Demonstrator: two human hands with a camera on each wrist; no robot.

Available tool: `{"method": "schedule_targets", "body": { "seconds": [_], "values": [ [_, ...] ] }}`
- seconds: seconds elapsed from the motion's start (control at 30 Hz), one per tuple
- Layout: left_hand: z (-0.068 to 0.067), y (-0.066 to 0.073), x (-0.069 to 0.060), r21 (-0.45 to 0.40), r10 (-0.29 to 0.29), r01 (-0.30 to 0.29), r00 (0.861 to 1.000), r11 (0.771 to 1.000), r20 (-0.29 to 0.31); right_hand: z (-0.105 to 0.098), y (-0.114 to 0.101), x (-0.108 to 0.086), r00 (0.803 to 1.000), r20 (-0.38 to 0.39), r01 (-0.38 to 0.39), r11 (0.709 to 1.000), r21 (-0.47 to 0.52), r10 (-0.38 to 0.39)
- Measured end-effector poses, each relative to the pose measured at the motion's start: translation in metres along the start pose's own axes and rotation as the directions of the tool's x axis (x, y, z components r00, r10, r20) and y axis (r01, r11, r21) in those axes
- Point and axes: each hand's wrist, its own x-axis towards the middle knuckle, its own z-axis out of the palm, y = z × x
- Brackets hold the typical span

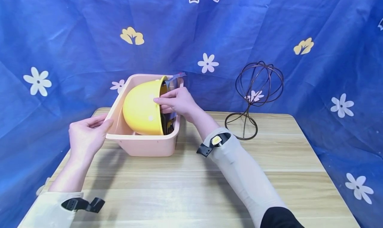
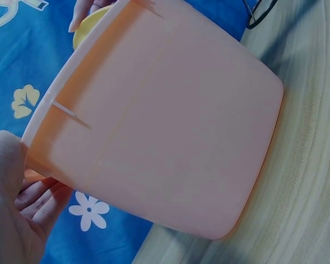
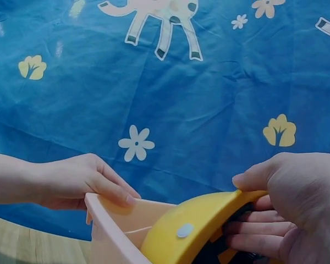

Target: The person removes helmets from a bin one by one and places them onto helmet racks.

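Seeing a yellow helmet [image 1: 139, 108] on its side inside a pink bin [image 1: 143, 146], we find both hands clamped on rims.
We can make out only part of the helmet's dark inside, since the right hand [image 1: 179, 102] covers some of the opening; a bluish strip [image 1: 178, 76] beside it is half hidden, and we cannot tell what it is. From the left wrist, the bin's wall hides all but a yellow sliver; from the right wrist, we see the helmet's lower part cut off. The right hand pinches the helmet's rim, thumb outside and fingers inside. The left hand [image 1: 86, 135] grips the bin's near left corner between thumb and fingers. On the tabletop [image 1: 179, 188], well to the right, we see a wire stand [image 1: 248, 104].
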Motion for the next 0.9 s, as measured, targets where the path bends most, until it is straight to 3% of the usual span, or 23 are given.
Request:
{"method": "schedule_targets", "body": {
  "seconds": [0.37,0.53,0.77,0.9],
  "values": [
    [0.001,-0.001,-0.001,-0.009,0.005,-0.005,1.0,1.0,-0.006,0.01,-0.013,-0.003,0.995,-0.057,-0.088,0.996,-0.016,0.087],
    [0.0,0.0,-0.002,-0.015,-0.004,0.004,1.0,1.0,-0.009,0.012,-0.016,-0.001,0.988,-0.071,-0.136,0.99,0.044,0.139],
    [0.001,0.0,-0.001,-0.026,0.001,-0.001,1.0,1.0,-0.003,0.012,-0.013,0.002,0.979,-0.035,-0.198,0.973,0.115,0.203],
    [0.002,-0.001,-0.001,-0.045,-0.003,0.003,1.0,0.999,-0.016,0.013,-0.011,0.003,0.983,-0.018,-0.179,0.981,0.068,0.181]
  ]
}}
